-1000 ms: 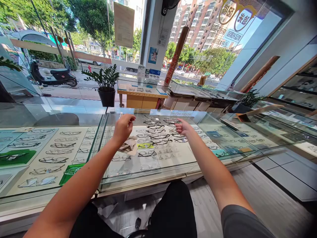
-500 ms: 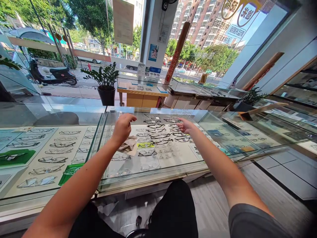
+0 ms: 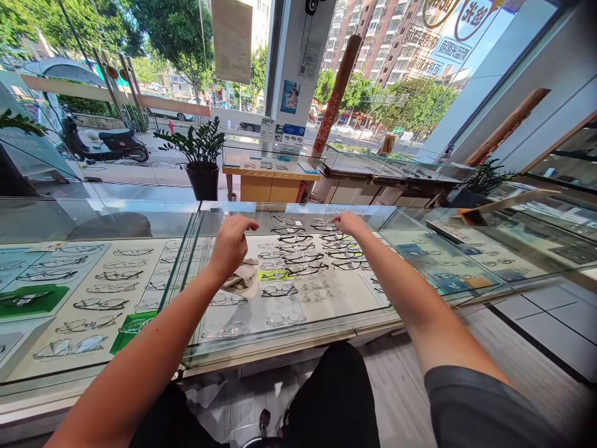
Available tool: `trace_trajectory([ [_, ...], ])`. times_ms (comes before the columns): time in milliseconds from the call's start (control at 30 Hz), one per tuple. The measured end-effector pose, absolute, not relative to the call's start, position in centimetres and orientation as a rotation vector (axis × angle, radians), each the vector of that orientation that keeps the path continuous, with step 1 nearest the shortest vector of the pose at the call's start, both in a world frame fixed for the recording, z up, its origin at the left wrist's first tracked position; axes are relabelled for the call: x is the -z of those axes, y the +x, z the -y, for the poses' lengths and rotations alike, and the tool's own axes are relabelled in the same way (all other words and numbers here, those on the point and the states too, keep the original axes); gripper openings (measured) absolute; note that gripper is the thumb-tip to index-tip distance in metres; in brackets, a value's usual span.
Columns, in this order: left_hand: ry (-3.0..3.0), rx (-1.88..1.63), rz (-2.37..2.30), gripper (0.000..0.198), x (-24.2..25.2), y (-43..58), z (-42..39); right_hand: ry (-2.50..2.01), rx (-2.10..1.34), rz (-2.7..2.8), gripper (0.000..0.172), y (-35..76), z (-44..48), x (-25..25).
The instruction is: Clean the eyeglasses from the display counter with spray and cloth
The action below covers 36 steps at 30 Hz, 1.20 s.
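My left hand [image 3: 232,244] hovers over the glass counter, near a crumpled beige cloth [image 3: 242,278]; its fingers curl with a gap between thumb and forefinger, and nothing shows in them. Over the back rows of eyeglasses [image 3: 295,239] is my right hand [image 3: 349,223], its fingers drawn together at the tips; anything in them is too small to make out. Several rows of dark-framed glasses lie between the hands. A pair of black-rimmed glasses [image 3: 280,290] lies nearer the front, beside a yellow-green strip [image 3: 274,275].
To the left, another glass case [image 3: 100,368] holds more glasses and green cloths [image 3: 35,300]. A potted plant [image 3: 203,180] stands beyond the counter, with a wooden display table [image 3: 270,188] beside it. My knees are below the counter's front edge.
My right hand has risen slightly and its fingers have drawn closer together. My left hand has barely moved. The view has shifted a little.
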<state>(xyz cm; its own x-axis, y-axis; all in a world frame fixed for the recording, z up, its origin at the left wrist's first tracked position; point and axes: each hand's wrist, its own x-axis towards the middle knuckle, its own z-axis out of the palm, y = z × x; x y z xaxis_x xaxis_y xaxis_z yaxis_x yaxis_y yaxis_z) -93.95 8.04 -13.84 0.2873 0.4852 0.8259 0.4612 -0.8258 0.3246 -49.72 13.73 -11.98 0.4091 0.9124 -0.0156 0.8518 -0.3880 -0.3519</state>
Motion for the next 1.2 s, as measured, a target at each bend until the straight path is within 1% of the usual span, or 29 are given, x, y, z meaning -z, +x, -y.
trace_trajectory([
  [200,2.511,-1.559,-0.974,0.049,13.5,-93.9,-7.4,-2.476,-0.172,1.708,0.013,-50.2,-16.3,13.2],
  [367,2.525,-1.547,-0.968,0.049,13.5,-93.7,-7.3,-2.498,-0.11,1.757,0.011,-50.4,-16.9,13.5],
  [500,2.521,-1.535,-0.933,0.049,13.5,-93.6,-7.2,-2.475,-0.096,1.745,0.013,-50.5,-16.6,13.7],
  [633,2.518,-1.531,-0.94,0.049,13.5,-93.5,-7.1,-2.474,-0.106,1.766,0.008,-50.5,-16.1,13.8],
  [767,2.52,-1.55,-0.939,0.048,13.5,-93.5,-7.3,-2.481,-0.109,1.788,0.019,-50.0,-15.7,13.8],
  [900,2.525,-1.536,-0.928,0.048,13.7,-93.5,-7.4,-2.471,-0.092,1.836,0.025,-49.3,-15.1,14.1],
  [1000,2.522,-1.523,-0.927,0.05,13.8,-93.5,-7.4,-2.469,-0.079,1.875,0.027,-49.0,-14.9,14.3],
  [1200,2.533,-1.489,-0.915,0.051,13.8,-93.5,-7.6,-2.506,-0.06,1.926,0.024,-49.3,-15.1,14.4],
])
